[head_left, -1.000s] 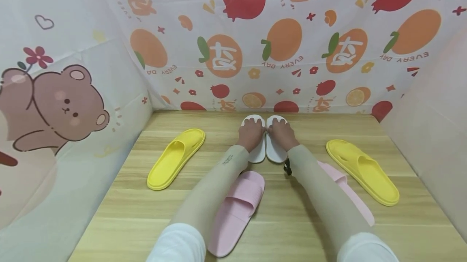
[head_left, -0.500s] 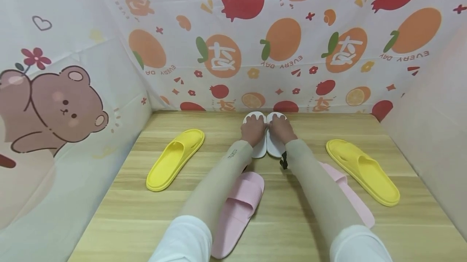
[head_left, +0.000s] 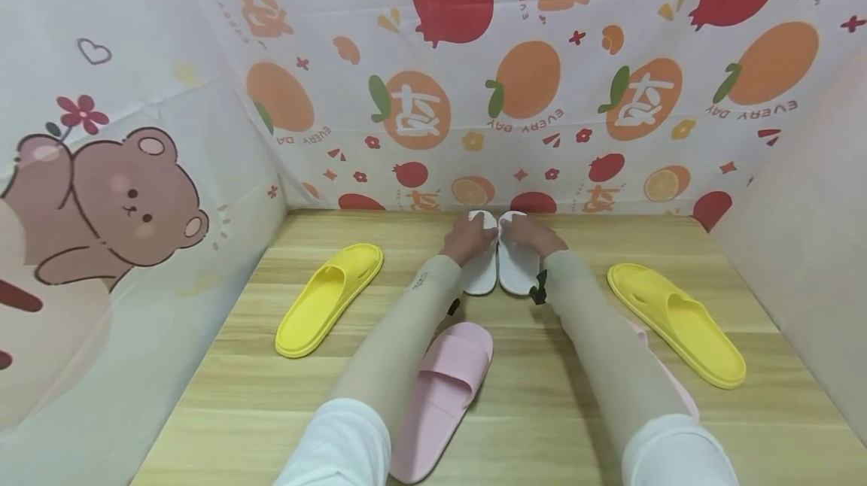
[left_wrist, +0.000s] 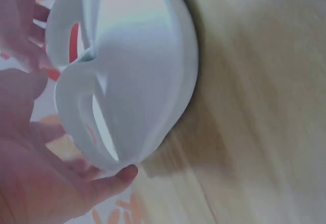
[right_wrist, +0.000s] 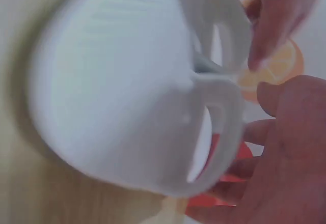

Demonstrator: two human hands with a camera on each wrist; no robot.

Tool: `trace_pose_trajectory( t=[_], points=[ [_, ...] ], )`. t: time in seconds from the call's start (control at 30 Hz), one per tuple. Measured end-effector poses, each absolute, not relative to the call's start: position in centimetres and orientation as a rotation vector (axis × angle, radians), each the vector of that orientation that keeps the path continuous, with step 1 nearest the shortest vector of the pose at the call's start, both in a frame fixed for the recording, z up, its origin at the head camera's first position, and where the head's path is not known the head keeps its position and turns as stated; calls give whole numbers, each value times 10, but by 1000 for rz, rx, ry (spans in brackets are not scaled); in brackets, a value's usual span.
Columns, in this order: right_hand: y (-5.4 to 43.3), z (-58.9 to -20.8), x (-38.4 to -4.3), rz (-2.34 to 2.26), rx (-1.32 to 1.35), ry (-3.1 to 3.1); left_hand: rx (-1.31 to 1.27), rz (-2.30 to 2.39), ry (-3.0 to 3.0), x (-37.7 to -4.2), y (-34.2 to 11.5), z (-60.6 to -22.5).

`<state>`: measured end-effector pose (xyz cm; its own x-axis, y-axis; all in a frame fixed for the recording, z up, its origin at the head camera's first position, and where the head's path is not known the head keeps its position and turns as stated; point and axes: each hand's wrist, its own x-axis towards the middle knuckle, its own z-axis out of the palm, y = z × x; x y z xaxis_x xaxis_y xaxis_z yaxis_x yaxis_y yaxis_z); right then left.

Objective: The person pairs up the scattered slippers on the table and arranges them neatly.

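Note:
Two white slippers stand side by side at the back of the wooden floor, toes toward the wall: the left slipper [head_left: 480, 277] and the right slipper [head_left: 518, 275]. My left hand [head_left: 469, 239] is over the outer side of the left one; in the left wrist view its fingers are loosely spread and one fingertip is right at the strap's outer edge. My right hand [head_left: 533, 235] lies over the right slipper's strap area. Seen from the right wrist, its relaxed fingers [right_wrist: 242, 168] lie close alongside that strap, not curled round it.
A yellow slipper [head_left: 328, 299] lies to the left, another yellow slipper [head_left: 680, 326] to the right. Nearer me is a pink slipper [head_left: 440, 403]; a second is mostly hidden under my right forearm. A fruit-print cloth wall [head_left: 576, 125] rises right behind the white slippers.
The white slippers slid slightly toward the wall between the first two frames. Since then both hands have shifted outward and lifted their fingers off the slipper tops, showing more of the slippers.

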<state>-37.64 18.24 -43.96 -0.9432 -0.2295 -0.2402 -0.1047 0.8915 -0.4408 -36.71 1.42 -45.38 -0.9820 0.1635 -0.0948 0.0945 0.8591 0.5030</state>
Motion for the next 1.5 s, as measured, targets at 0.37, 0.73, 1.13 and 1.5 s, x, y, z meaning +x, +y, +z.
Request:
trace_pose_trajectory(
  t=[0.37,0.73,1.13,1.5],
  points=[
    [201,-412,-365,-632,-175,2901,218,632,3040,-363,5,-444],
    [202,-408,-337,-327,-207,3024,333,399,3094,-337,-11,-430],
    [218,-417,-283,-366,-315,3089,502,344,3023,-291,-33,-429],
    [241,-440,-219,-293,-514,3158,526,208,2971,-237,-40,-442]
  ],
)
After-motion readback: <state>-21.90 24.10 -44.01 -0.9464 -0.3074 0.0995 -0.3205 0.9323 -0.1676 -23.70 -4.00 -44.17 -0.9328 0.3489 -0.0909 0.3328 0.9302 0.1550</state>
